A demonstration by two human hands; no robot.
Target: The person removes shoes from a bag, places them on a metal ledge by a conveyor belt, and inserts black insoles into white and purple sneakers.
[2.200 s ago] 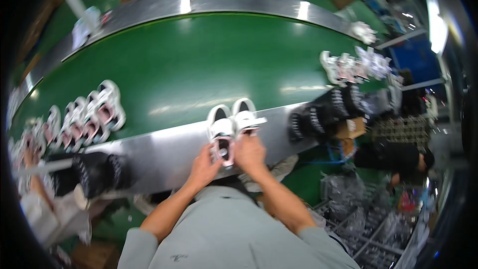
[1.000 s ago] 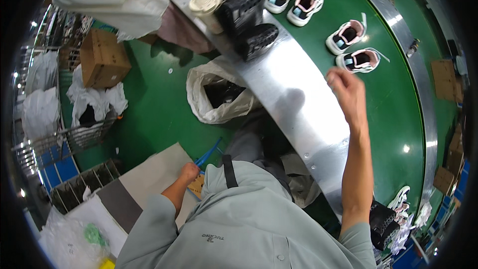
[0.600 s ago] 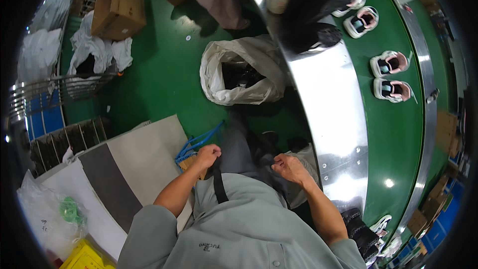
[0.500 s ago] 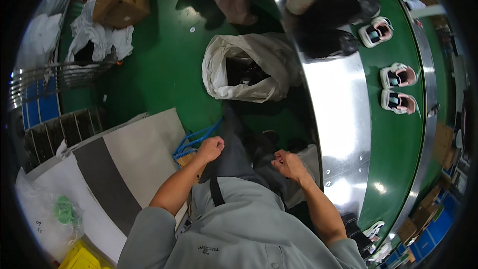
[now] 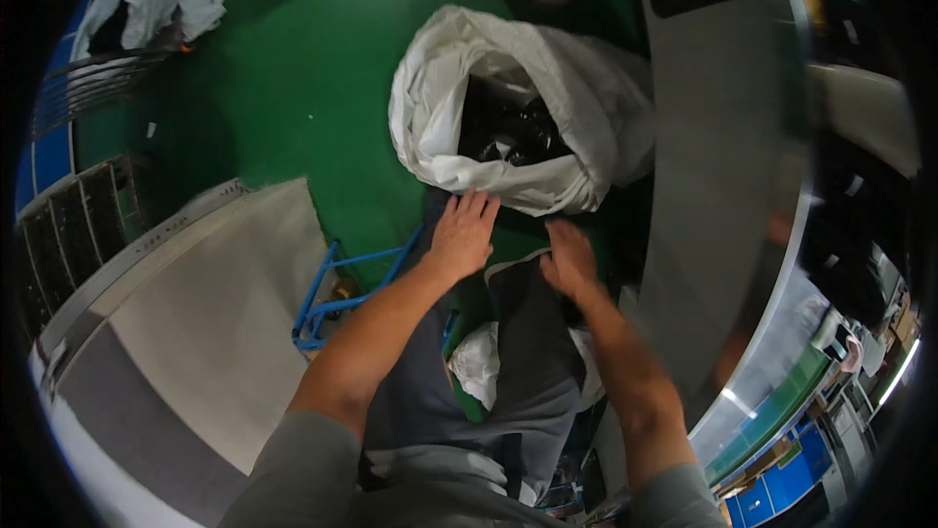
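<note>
I'm bent over the white sack [image 5: 576, 118] that stands open on the green floor [image 5: 293, 88], just beside the metal edge of the conveyor bench [image 5: 713, 186]. Dark items [image 5: 508, 127] lie heaped inside it; they look like shoe parts, but I can't tell for sure. My left hand [image 5: 461, 233] is spread flat, fingers open, its tips at the sack's near rim. My right hand [image 5: 570, 259] hovers a little apart from it, also empty and loosely open, close to my knee and just short of the rim. Neither holds anything.

To do this well, I judge I should pin the floppy rim down with the left hand so the mouth stays wide, then reach in with the right and take the dark pieces from the top of the heap, not dragging the cloth inward. A blue frame [image 5: 342, 284] stands by my left leg.
</note>
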